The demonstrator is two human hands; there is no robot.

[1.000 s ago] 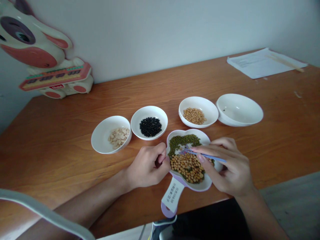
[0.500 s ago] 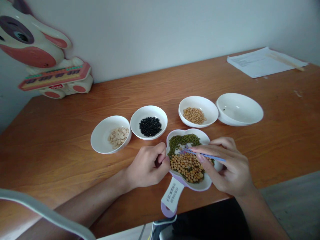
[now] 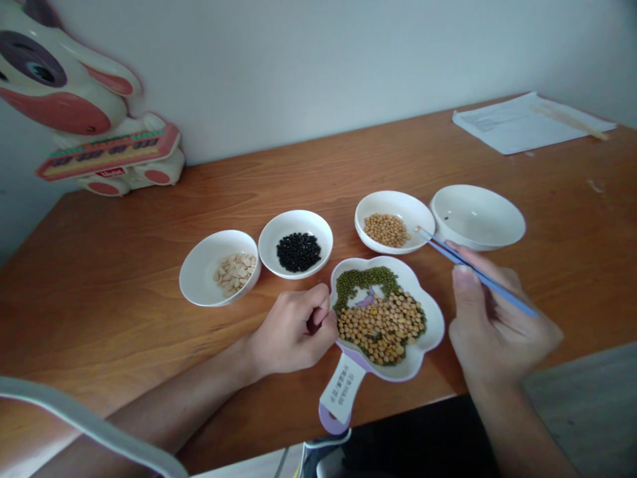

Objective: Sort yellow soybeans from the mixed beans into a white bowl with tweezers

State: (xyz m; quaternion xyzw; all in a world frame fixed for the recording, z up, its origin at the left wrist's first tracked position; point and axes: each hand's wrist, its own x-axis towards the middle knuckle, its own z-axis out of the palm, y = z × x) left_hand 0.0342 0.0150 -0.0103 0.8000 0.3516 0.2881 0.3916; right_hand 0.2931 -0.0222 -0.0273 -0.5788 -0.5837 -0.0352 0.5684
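Observation:
My right hand (image 3: pixel 497 312) is closed on blue tweezers (image 3: pixel 478 272), whose tips hold a single soybean (image 3: pixel 417 229) over the right side of a white bowl of soybeans (image 3: pixel 395 199). My left hand (image 3: pixel 296 328) is curled, thumb and forefinger at the left rim of a flower-shaped dish (image 3: pixel 434 325) with a labelled handle (image 3: pixel 343 388). Inside the dish, small green beans (image 3: pixel 365 279) lie at the back and soybeans (image 3: pixel 381 322) fill the middle, with some green beans among them. A purple picture shows on the dish's bottom.
Left of the soybean bowl stand a bowl of black beans (image 3: pixel 298 216) and a bowl of pale flat seeds (image 3: pixel 194 272). At the right, another white bowl (image 3: pixel 485 219) holds a tiny speck. A cow-shaped toy keyboard (image 3: pixel 114 153) and papers (image 3: pixel 522 123) lie farther back.
My right hand has moved away from the dish, up and to the right, bringing the tweezers and one soybean over the soybean bowl. My left hand stays in place.

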